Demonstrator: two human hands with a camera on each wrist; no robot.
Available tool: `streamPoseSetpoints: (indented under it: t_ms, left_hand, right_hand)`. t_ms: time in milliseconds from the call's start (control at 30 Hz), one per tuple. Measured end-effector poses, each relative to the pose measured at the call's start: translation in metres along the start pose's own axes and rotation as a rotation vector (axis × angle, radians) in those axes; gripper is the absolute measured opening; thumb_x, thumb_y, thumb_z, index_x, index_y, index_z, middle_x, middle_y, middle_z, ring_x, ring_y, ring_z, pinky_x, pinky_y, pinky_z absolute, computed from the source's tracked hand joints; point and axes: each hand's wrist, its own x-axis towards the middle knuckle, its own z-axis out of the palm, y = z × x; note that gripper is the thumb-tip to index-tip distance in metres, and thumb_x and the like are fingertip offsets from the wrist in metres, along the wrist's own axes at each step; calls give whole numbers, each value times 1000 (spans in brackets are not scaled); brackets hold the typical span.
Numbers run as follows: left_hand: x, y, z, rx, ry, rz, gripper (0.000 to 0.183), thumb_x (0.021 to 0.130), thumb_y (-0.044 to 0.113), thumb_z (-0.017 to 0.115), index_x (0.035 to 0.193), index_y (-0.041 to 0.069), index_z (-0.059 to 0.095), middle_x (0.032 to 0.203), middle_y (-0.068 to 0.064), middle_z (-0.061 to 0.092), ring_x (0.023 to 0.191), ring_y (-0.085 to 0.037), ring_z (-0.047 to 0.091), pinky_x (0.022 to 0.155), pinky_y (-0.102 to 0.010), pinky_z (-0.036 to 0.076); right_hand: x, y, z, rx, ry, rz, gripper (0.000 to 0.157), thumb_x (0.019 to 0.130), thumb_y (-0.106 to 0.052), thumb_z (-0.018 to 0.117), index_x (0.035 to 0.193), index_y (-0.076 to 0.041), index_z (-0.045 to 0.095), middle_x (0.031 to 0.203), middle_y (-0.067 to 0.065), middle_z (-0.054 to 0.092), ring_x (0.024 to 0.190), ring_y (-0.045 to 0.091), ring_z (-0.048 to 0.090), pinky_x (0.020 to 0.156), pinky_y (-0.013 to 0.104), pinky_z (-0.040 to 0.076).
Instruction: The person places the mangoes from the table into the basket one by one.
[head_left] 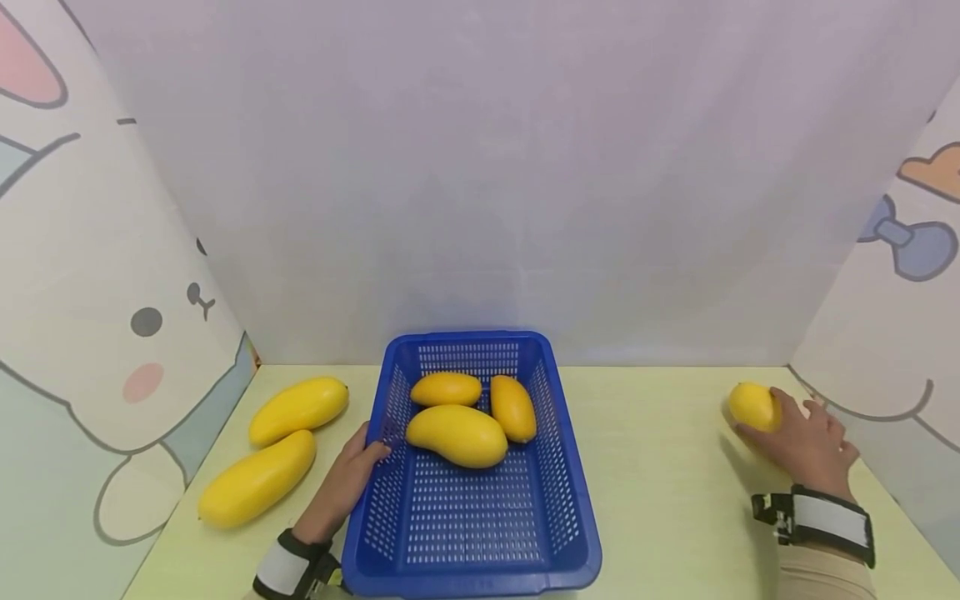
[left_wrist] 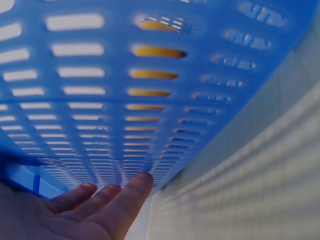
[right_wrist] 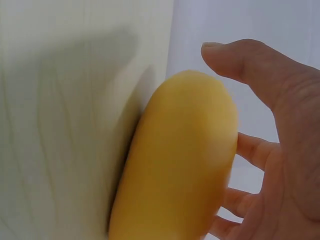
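Observation:
A blue plastic basket with slotted walls stands in the middle of the table. Three yellow mangoes lie in its far half, the largest mango in front. My left hand holds the basket's left side, thumb over the rim; in the left wrist view its fingers lie along the outer wall. Far to the right, my right hand is at another yellow mango lying on the table. In the right wrist view the thumb stands away from this mango, while the other fingers reach behind it.
Two long yellow mangoes lie left of the basket, a far mango and a near mango. A pale curtain closes off the table's back. Cartoon-printed panels flank both sides.

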Motion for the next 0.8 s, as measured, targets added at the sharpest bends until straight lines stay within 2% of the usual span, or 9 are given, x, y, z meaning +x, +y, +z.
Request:
streamPoseSetpoints:
  t_ms: [267, 567, 700, 800]
  left_hand:
    - [0, 1, 0, -3, -6, -14, 56, 99, 9, 42, 154, 4, 31, 130, -25, 56, 95, -32, 63, 79, -44, 56]
    - [0, 1, -1, -3, 0, -42, 56, 99, 10, 42, 154, 4, 30, 131, -24, 54, 95, -32, 62, 79, -45, 56]
    - [1, 1, -1, -12, -4, -39, 56, 99, 10, 42, 154, 5, 30, 131, -25, 54, 95, -33, 62, 78, -46, 56]
    - [2, 2, -1, -16, -12, -34, 56, 100, 11, 41, 155, 5, 29, 132, -25, 54, 95, -33, 62, 78, -46, 56]
  right_hand:
    - [4, 8, 8, 23, 16, -8, 104, 91, -60, 62, 160, -4, 8, 142, 49, 15, 121, 75, 17, 84, 84, 21]
    - [11, 11, 13, 6, 13, 12, 106, 91, -64, 59, 160, -4, 7, 142, 47, 20, 119, 73, 21, 82, 81, 26]
    - [14, 13, 13, -32, 5, 19, 106, 90, -65, 59, 160, -3, 8, 138, 45, 28, 112, 72, 31, 77, 77, 33]
    - [15, 14, 12, -62, -2, 20, 104, 90, -63, 59, 160, -2, 10, 127, 45, 39, 100, 68, 44, 67, 67, 40]
